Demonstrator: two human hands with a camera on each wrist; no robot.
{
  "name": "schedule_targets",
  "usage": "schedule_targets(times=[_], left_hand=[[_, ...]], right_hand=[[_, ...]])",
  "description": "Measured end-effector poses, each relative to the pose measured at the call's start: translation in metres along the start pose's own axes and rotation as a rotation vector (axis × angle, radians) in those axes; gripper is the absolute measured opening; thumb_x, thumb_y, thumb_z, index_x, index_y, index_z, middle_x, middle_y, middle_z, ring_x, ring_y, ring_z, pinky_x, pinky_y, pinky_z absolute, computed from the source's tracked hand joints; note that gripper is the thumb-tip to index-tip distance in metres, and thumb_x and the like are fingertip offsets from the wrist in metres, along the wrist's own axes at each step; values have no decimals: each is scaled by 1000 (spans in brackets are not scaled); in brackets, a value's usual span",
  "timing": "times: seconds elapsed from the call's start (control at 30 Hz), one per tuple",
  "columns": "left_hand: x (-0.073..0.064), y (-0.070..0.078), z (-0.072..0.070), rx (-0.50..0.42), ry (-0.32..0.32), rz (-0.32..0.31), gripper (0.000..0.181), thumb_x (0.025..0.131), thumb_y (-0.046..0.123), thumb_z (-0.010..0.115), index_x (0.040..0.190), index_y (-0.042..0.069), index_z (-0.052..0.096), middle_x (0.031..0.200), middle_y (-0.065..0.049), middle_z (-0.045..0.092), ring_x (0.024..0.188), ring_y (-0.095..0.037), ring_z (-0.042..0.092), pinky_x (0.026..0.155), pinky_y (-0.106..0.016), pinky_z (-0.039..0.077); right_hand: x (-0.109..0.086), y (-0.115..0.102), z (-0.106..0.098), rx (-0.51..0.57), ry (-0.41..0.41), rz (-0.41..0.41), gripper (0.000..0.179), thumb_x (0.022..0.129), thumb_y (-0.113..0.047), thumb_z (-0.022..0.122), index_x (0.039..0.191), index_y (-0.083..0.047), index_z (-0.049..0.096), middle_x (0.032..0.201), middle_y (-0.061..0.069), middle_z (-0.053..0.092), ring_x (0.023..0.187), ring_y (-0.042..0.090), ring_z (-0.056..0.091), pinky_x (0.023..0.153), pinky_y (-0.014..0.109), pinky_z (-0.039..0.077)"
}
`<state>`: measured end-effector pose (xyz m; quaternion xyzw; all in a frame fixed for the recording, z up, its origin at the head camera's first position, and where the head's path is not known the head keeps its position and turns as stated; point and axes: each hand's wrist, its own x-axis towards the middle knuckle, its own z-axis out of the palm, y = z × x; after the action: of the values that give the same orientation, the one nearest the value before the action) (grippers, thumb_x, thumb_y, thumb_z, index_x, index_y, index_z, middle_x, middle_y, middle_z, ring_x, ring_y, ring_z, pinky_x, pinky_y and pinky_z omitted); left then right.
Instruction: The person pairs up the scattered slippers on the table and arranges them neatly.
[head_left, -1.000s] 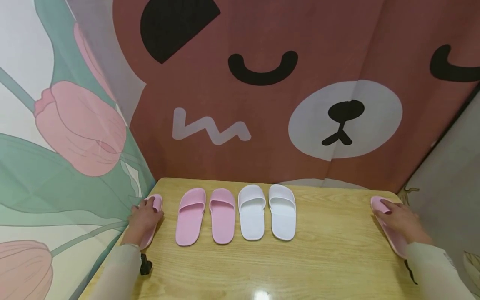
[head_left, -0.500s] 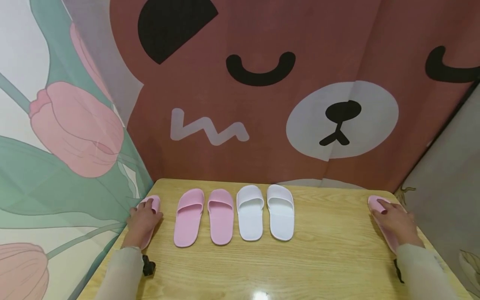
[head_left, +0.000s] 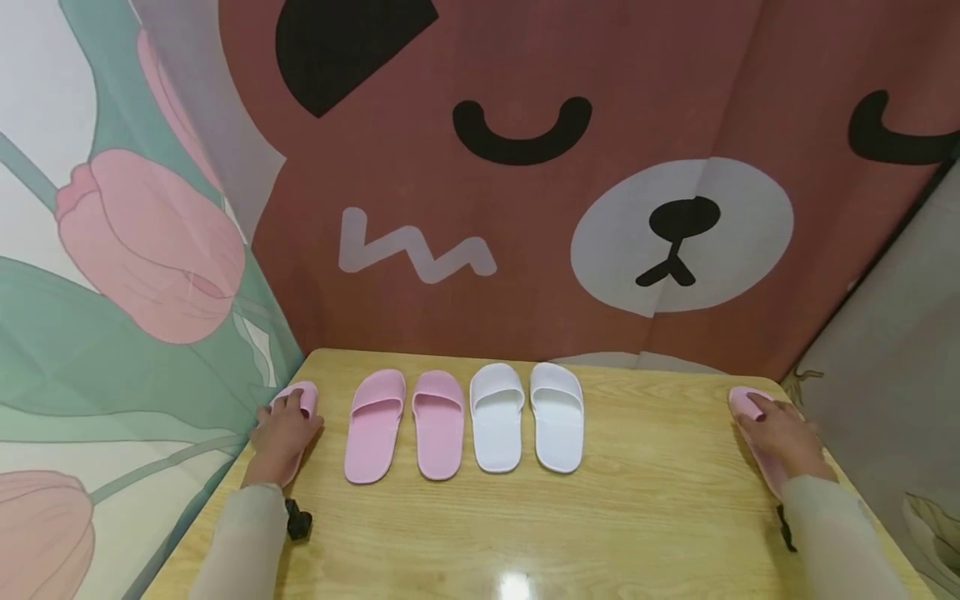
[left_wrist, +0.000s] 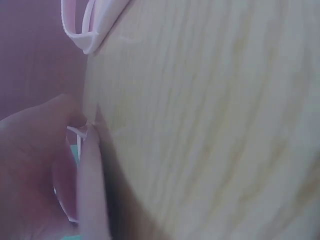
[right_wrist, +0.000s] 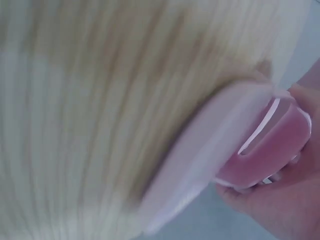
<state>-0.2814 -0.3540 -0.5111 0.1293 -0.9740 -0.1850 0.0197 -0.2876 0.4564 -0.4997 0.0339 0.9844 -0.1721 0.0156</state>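
Observation:
At the left edge of the table, my left hand (head_left: pixel 285 435) grips a pink slipper (head_left: pixel 307 395), covering most of its strap. In the left wrist view, the thumb side of the hand is against that slipper's edge. My right hand (head_left: pixel 784 442) holds another pink slipper (head_left: pixel 744 403) near the right edge, its fingers around the strap; the right wrist view shows its sole (right_wrist: pixel 200 150) tilted. Between the hands, a pair of pink slippers (head_left: pixel 372 446) and a pair of white slippers (head_left: pixel 497 433) lie side by side, toes toward the back.
The wooden table (head_left: pixel 645 500) ends at the back against a brown bear-print curtain (head_left: pixel 405 317). A tulip-print curtain (head_left: pixel 150 250) borders the left side, and a grey curtain (head_left: pixel 900 333) the right.
My right hand and its slipper have shifted slightly left. My left hand stays about where it was on its slipper, and the slippers in the middle have not moved.

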Motion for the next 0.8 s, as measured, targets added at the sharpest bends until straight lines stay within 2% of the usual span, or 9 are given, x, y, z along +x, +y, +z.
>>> schedule_targets(times=[0.17, 0.47, 0.67, 0.8], left_hand=[[-3, -1, -7, -40, -10, 26, 76, 95, 29, 56, 155, -5, 23, 152, -37, 23, 130, -61, 20, 97, -81, 24], [-3, -4, -9, -84, -8, 29, 79, 95, 28, 58, 156, -6, 20, 154, -40, 17, 133, -61, 16, 101, -81, 19], [-7, -1, -12, -85, 59, 48, 74, 95, 26, 57, 154, -6, 26, 153, -39, 21, 133, -61, 19, 99, -80, 22], [-10, 8, -18, -89, 105, 61, 71, 95, 25, 58, 152, -6, 30, 151, -39, 25, 133, -60, 21, 97, -80, 23]], right_hand=[[-2, 0, -3, -33, 24, -5, 79, 103, -51, 45, 149, 11, 30, 135, 50, 35, 122, 67, 32, 95, 80, 24], [-7, -7, -5, 18, 73, 17, 77, 103, -49, 47, 150, 9, 31, 137, 49, 34, 124, 67, 28, 99, 78, 21], [-10, -9, -12, 34, 77, 23, 81, 103, -55, 44, 153, 6, 28, 141, 50, 27, 126, 70, 22, 96, 78, 21], [-13, -11, -16, 60, 70, 75, 85, 101, -61, 44, 156, 2, 25, 145, 50, 19, 123, 76, 19, 92, 81, 25]])
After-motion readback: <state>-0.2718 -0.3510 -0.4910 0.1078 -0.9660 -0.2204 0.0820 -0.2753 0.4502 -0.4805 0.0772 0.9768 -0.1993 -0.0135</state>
